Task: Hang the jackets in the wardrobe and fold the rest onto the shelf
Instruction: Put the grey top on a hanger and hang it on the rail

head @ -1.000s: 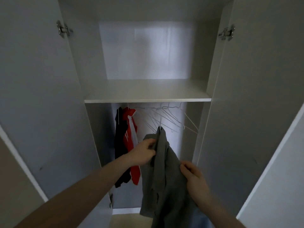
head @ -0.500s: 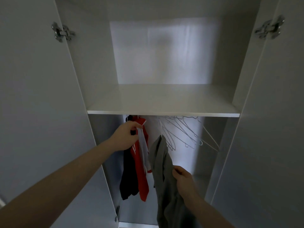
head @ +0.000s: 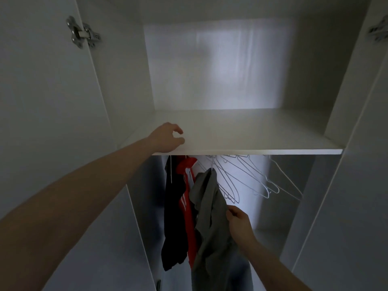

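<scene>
Your right hand (head: pixel 239 224) pinched the grey garment (head: pixel 210 217) at its right edge, fingers and thumb curled onto the cloth, at about five o'clock in the view. The garment hung from a white wire hanger (head: pixel 213 164) whose hook went up behind the front lip of the shelf (head: pixel 252 133); the cloth drooped in folds down past your wrist to the bottom of the frame.

Your left hand (head: pixel 168 138) was up at about ten o'clock from the garment, over the front left corner of the shelf, fingers loosely curled with nothing between them. Whether the fingertips touched the board, you could not tell from this angle.

Just beside the grey garment, at its nine o'clock, hung a red jacket (head: pixel 186 206) with white stripes, and touching that, further left, a black jacket (head: pixel 174 217). Both hung below the shelf in the left part of the hanging space.

At the garment's two o'clock, a bunch of bare wire hangers (head: pixel 252 179) fanned out to the right under the shelf.

The wardrobe (head: pixel 220 70) stood with both doors swung wide. A metal hinge (head: pixel 83 33) showed on the left door at eleven o'clock, and another hinge (head: pixel 379 31) sat at the right edge at one o'clock, blurred.
</scene>
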Demonstrator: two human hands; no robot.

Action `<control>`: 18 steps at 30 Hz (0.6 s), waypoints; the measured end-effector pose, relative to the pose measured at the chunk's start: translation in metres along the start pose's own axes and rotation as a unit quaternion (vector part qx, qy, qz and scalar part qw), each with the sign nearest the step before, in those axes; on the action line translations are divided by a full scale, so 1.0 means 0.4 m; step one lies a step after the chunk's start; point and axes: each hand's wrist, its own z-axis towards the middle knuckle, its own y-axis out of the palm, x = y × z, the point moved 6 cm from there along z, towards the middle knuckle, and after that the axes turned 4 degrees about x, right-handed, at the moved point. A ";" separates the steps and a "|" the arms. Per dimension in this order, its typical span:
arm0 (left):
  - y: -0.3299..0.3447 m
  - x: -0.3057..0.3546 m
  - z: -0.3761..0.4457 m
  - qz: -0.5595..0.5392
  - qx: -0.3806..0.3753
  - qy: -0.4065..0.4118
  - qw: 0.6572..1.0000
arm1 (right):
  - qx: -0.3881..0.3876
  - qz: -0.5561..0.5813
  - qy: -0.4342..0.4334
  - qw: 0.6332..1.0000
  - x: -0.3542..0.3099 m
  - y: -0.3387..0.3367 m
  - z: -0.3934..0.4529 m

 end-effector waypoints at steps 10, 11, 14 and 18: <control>0.097 -0.066 0.080 0.029 -0.080 -0.039 0.996 | 0.031 -0.009 -0.003 0.999 -0.010 0.079 0.122; 0.103 -0.071 0.086 0.030 -0.084 -0.041 0.995 | 0.034 -0.010 0.000 0.999 -0.009 0.082 0.136; 0.114 -0.082 0.110 0.023 -0.075 -0.044 0.996 | 0.043 -0.015 0.007 0.999 0.001 0.090 0.183; 0.139 -0.087 0.134 0.011 -0.071 -0.048 0.996 | 0.043 -0.020 0.013 0.999 0.001 0.115 0.251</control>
